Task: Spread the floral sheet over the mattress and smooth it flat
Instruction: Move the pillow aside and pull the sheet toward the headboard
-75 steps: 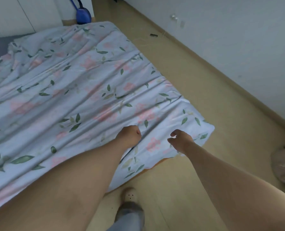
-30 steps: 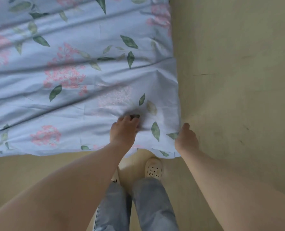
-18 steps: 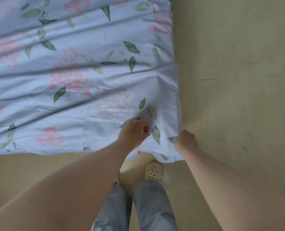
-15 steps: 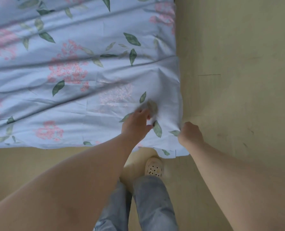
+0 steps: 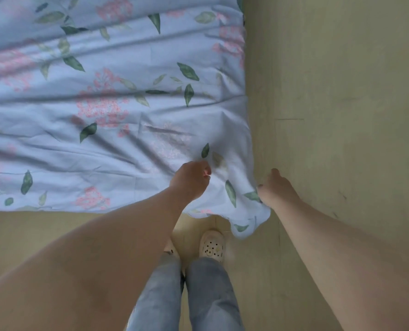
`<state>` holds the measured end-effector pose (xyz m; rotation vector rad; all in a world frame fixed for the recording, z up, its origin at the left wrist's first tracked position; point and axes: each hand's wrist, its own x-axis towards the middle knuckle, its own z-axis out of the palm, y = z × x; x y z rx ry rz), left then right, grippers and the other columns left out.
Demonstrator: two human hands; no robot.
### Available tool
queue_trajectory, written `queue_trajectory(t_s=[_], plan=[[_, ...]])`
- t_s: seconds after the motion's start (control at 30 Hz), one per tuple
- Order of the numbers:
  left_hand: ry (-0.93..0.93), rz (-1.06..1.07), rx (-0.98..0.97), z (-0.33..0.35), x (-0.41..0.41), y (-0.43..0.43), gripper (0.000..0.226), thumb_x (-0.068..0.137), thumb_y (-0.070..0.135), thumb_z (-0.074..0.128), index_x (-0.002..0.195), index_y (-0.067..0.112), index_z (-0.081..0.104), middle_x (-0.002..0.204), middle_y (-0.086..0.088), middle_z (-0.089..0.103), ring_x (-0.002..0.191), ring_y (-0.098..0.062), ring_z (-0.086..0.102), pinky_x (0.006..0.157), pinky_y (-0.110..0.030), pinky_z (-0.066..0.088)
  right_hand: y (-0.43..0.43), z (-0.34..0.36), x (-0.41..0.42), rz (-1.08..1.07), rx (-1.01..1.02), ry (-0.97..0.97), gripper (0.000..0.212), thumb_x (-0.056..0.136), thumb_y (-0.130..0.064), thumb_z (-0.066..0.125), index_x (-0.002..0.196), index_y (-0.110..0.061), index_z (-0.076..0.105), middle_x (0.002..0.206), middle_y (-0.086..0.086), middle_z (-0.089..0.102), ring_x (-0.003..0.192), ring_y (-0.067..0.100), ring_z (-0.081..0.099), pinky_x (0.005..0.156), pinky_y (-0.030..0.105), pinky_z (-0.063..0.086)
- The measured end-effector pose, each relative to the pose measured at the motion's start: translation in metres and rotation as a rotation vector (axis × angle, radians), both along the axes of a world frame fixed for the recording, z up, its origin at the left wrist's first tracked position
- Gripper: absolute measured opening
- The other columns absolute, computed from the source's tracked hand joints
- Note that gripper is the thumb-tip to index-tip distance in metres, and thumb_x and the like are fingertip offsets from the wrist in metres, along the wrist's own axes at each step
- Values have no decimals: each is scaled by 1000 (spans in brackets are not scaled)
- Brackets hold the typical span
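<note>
The light blue floral sheet (image 5: pixel 117 120) with pink blossoms and green leaves covers the mattress, which is hidden beneath it, across the upper left of the view. Long creases run across the sheet. My left hand (image 5: pixel 192 179) sits on the sheet near its near right corner with fingers curled, pinching a fold of fabric. My right hand (image 5: pixel 276 187) grips the sheet's right edge at the corner, and the corner flap hangs off toward the floor below it.
Pale wooden floor (image 5: pixel 330 103) lies to the right of the mattress and along its near edge. My legs in blue jeans (image 5: pixel 186 295) and a cream clog (image 5: pixel 211 244) stand close to the near corner.
My left hand curled from flat into a pinch on the fabric. My right hand has drawn the corner outward and down, so the corner flap hangs lower past the mattress edge.
</note>
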<state>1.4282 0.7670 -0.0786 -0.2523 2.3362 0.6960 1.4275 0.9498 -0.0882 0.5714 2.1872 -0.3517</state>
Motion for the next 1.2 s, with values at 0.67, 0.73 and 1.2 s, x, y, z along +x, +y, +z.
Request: queue_trajectory(t_s=[0.67, 0.73, 1.2], plan=[[214, 70, -166, 177, -179, -26, 25, 95, 23, 40, 106, 19, 62, 114, -4, 64, 104, -25, 59, 75, -27, 45, -52, 185, -195, 129, -285, 293, 16, 92, -17, 43, 91, -14, 59, 111, 12, 60, 116, 29, 57, 83, 28, 43], [227, 88, -161, 191, -204, -5, 24, 94, 23, 41, 104, 19, 62, 113, -3, 64, 102, -24, 59, 75, -28, 46, -31, 204, -220, 152, -339, 328, 16, 97, -19, 44, 101, -17, 60, 117, -3, 55, 116, 19, 54, 80, 19, 38], [338, 250, -228, 302, -416, 152, 18, 95, 25, 42, 98, 20, 59, 114, -6, 63, 93, -25, 57, 75, -30, 48, 130, 301, -473, 371, -292, 501, 11, 89, -15, 40, 78, -16, 42, 73, 1, 43, 79, 25, 46, 56, 24, 32]])
